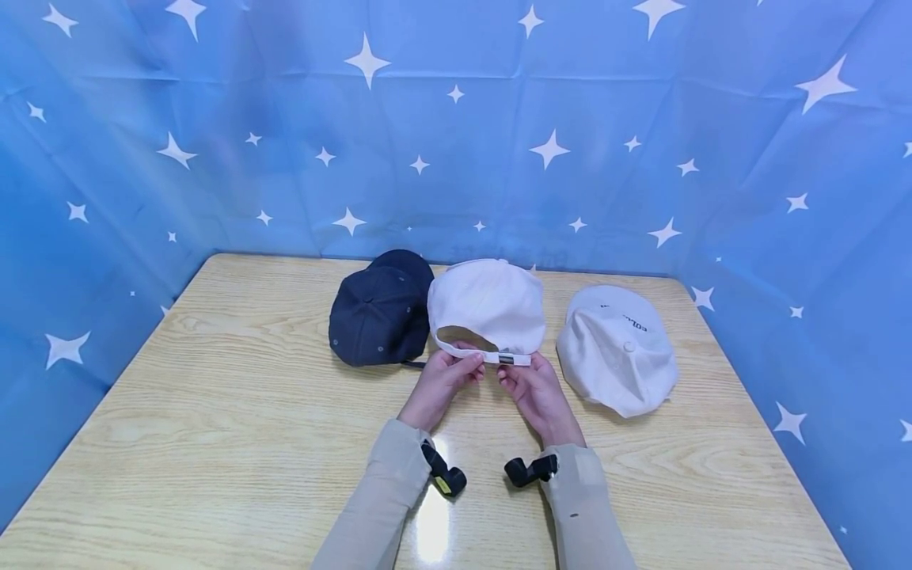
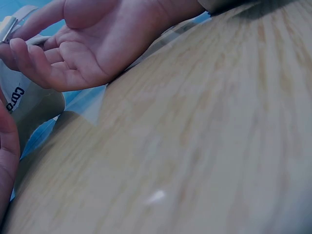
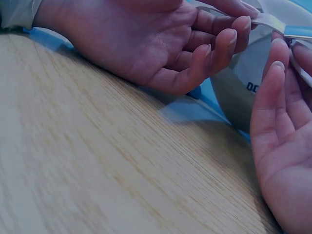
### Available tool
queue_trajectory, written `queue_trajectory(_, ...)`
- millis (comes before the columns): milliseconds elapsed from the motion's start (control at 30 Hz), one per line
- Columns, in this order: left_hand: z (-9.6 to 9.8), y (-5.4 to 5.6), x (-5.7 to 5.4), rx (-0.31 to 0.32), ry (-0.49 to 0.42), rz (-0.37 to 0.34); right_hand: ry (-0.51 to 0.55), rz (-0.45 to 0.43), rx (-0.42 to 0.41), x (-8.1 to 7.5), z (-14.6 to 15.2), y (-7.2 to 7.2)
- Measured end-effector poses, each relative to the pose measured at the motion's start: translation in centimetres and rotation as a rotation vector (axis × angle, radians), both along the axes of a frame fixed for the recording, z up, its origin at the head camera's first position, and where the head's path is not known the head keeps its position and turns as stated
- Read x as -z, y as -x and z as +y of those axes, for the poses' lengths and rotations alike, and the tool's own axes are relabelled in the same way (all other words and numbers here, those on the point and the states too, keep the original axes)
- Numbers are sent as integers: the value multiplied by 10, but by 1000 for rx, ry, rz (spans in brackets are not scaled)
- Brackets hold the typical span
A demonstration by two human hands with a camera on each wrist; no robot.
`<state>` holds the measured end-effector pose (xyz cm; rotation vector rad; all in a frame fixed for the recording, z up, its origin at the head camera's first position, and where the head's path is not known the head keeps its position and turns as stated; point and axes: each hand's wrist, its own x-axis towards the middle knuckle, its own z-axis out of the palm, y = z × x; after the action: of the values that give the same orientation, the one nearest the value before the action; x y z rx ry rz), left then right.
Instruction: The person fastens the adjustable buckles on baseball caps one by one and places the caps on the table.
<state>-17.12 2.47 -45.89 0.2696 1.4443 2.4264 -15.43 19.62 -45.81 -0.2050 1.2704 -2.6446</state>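
A white baseball cap is held with its back opening toward me, in the middle of the head view. Its rear strap carries a metal buckle. My left hand pinches the strap left of the buckle, thumb on top. My right hand pinches the strap's right end near the buckle. In the right wrist view the strap runs between the fingertips of both hands, and dark lettering shows on a pale surface behind them. The right hand's thumb is partly hidden.
A navy cap lies close to the white cap's left side. To the right rests an off-white cap with dark lettering, crumpled at its crown. All are on a wood-grain table. A blue star-patterned curtain stands behind and at both sides.
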Motion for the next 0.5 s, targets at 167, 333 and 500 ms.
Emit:
queue_trajectory(167,0,0,0,0,-1,-2,-15,-10,11,0,0,0)
queue_trajectory(333,0,0,-1,3,-9,-2,-22,-30,25,0,0,1)
queue_trajectory(500,0,0,0,-5,-5,-2,-32,-32,28,0,0,1)
